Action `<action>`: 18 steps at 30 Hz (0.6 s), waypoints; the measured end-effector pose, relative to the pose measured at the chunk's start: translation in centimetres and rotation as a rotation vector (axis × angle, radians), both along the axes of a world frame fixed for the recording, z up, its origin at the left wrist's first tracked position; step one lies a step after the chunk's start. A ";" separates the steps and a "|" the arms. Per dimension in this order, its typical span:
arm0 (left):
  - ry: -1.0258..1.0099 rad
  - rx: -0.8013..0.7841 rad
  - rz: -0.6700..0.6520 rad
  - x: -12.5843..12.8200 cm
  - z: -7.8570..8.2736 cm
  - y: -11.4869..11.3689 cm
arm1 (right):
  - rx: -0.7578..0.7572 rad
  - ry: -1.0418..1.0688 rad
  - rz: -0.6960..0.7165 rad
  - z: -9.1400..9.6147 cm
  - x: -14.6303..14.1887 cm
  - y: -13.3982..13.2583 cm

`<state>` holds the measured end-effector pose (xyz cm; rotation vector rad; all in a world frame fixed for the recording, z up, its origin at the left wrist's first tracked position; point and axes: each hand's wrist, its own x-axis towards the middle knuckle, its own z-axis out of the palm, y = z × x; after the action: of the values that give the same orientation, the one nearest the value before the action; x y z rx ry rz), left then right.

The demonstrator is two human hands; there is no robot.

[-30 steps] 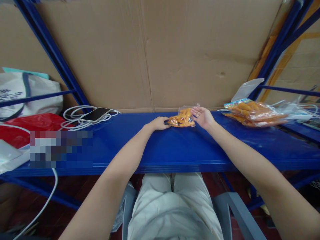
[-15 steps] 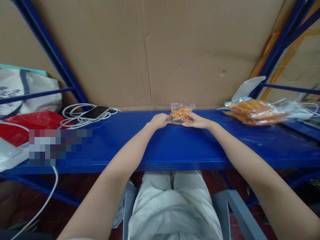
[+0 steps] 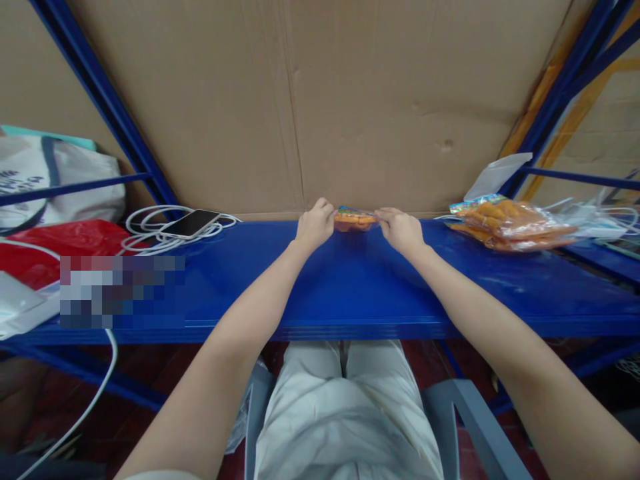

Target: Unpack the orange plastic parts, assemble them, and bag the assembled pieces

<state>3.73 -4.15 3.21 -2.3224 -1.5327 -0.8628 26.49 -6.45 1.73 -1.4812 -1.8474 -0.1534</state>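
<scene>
A small clear packet of orange rings (image 3: 354, 219) is held just above the far part of the blue shelf (image 3: 350, 287), near the cardboard backing. My left hand (image 3: 314, 225) pinches its left end with closed fingers. My right hand (image 3: 400, 228) pinches its right end, fingers also closed. The packet is stretched flat between both hands and I see it edge-on. A pile of similar orange packets (image 3: 505, 223) lies on the shelf to the right of my right hand.
A phone (image 3: 191, 224) rests on coiled white cable (image 3: 150, 233) at the left. Further left are a red bag (image 3: 65, 243) and a white tote (image 3: 55, 183). Blue rack posts (image 3: 107, 113) frame both sides. My knees and a grey chair (image 3: 470, 413) are below the shelf.
The packet lay on the shelf with my right hand open beside it; both hands have since taken its ends, lifted it slightly and pulled it flat toward the cardboard.
</scene>
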 end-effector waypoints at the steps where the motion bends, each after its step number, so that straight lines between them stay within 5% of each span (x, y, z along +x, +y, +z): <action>1: -0.031 0.030 -0.035 -0.2 -0.1 0.2 | 0.031 0.022 -0.002 0.1 -0.2 -0.2; 7: -0.072 -0.023 -0.275 -1.0 -1.7 2.4 | 0.114 0.057 -0.051 0.3 0.1 -0.3; 18: -0.396 -0.052 -0.398 0.0 -2.1 3.1 | 0.244 0.005 0.061 -0.5 0.8 1.3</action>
<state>3.72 -1.04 1.09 -2.6627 -1.2392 -1.4685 27.26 -5.12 1.23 -1.2555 -1.7970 -0.3328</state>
